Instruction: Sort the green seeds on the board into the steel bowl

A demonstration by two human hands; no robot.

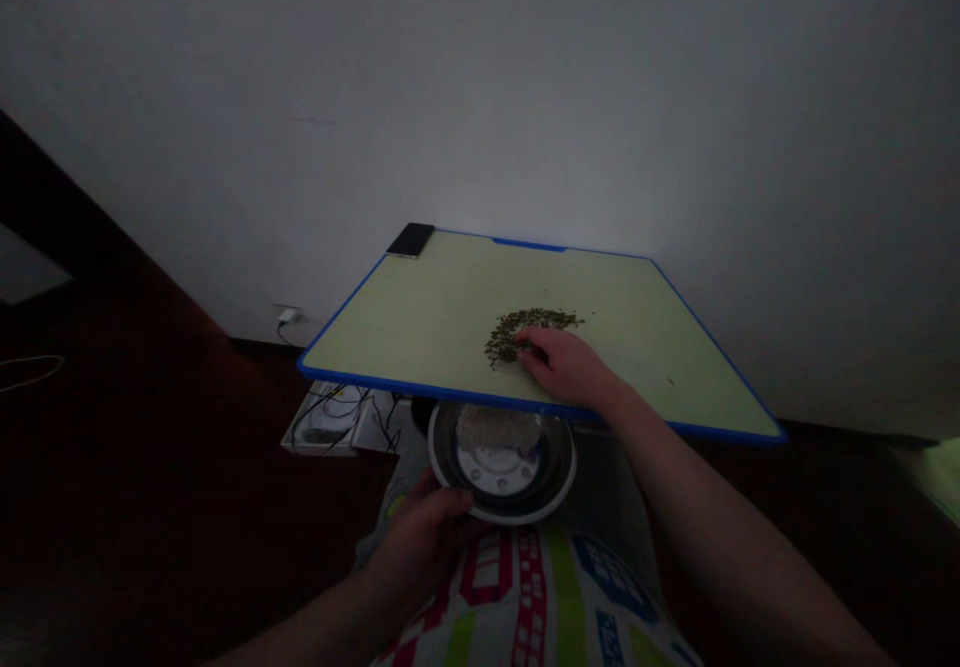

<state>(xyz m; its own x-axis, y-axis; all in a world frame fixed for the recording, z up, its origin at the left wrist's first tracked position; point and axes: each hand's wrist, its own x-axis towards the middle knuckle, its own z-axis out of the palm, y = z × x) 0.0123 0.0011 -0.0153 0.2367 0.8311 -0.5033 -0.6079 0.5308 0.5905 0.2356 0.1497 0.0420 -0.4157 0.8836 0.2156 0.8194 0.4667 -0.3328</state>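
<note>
Small dark brown-green grains, perhaps beans or seeds (504, 333), lie in a loose curved patch on the pale folding table (420, 322). My right hand (562, 359) reaches over the table's near edge into this patch, thumb and fingers curled down at the grains; whatever is between the fingertips is too small to make out. Below that edge, above my lap, a round metal bowl (564, 482) is tilted. Pale grains and a whitish bottom with round marks show inside it. Gripping the bowl's near left rim is my left hand (431, 519), thumb on top.
A dark phone (411, 240) lies at the table's far left corner. Blue trim (720, 347) edges the tabletop, which stands against a grey wall. Below left, a white box (326, 422) holds cables on the floor. A plug (288, 317) sits in the wall socket.
</note>
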